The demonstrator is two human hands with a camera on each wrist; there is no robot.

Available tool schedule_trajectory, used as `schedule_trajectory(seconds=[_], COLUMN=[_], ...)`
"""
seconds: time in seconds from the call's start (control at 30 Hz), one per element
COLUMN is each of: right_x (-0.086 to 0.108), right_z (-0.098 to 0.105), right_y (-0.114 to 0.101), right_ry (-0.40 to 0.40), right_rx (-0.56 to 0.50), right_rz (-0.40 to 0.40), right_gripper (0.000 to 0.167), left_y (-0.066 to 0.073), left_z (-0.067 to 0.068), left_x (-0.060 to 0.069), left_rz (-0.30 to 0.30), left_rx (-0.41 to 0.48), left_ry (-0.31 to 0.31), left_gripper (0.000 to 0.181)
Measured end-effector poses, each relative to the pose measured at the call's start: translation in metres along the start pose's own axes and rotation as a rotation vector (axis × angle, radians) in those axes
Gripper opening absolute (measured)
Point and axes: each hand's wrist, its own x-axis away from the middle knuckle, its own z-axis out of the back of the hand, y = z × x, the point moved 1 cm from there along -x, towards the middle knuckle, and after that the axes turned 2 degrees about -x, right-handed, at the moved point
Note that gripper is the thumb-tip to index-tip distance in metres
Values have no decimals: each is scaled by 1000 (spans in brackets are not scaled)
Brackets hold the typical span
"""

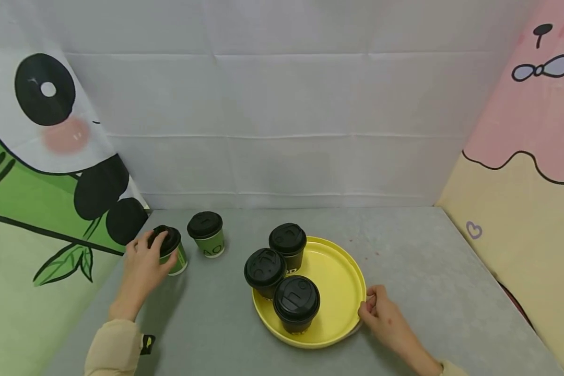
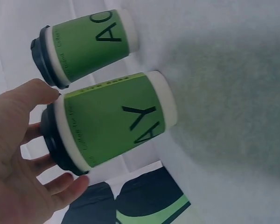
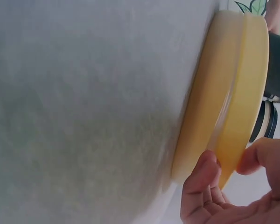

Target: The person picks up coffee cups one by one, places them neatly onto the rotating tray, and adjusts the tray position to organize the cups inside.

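Note:
My left hand (image 1: 143, 271) holds a green paper coffee cup (image 2: 116, 121) with a black lid, thumb and fingers spread around the lid. Beside it a second green paper cup (image 1: 211, 241), also black-lidded, stands upright on the table. At the right, my right hand (image 1: 387, 318) pinches the rim of a round yellow tray (image 1: 340, 292), thumb above and fingers below. On the tray's left side stand three dark paper cups with black lids: a back one (image 1: 288, 240), a left one (image 1: 265, 269) and a front one (image 1: 297, 300).
The grey table (image 1: 427, 261) runs back to a white cloth backdrop (image 1: 286, 104). A panda-printed panel (image 1: 37, 156) borders the left side, and a pink and cream panel (image 1: 521, 156) the right. A small black and yellow tag (image 1: 148, 344) shows by the left sleeve.

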Motion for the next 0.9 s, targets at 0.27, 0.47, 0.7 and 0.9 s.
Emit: schedule_trajectory(seconds=[0.27, 0.47, 0.7, 0.9], right_x=[9, 13, 14, 9], right_z=[-7, -10, -11, -9], right_y=[-11, -15, -14, -10], right_ry=[-28, -27, -37, -26], right_rx=[-6, 15, 9, -27], right_rz=[-69, -122, -137, -163], right_gripper=[26, 28, 30, 35], left_y=[-9, -9, -8, 7], left_z=[-3, -6, -6, 4], left_x=[2, -1, 1, 3], left_rz=[44, 41, 77, 111], left_rx=[48, 65, 33, 41], left_ry=[-19, 18, 37, 22], left_gripper=[52, 48, 62, 65])
